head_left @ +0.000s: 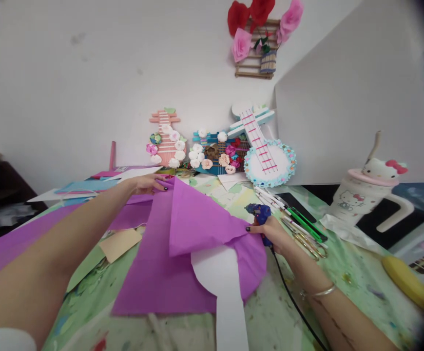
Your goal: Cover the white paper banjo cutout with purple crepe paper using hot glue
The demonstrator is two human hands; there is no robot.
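Here, holds purple paper (183, 243) over a white cutout (219, 278), left hand (148, 184) pinching its far corner, right hand (272, 233) clamped round a blue glue gun (259, 213) at its edge.

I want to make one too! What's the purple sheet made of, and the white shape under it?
The purple sheet looks like crepe or tissue paper: matte, thin, folding softly where the left hand holds it. The white shape, by the right hand gripping a glue gun, seems stiff card or foam board: smooth, flat, cleanly cut.
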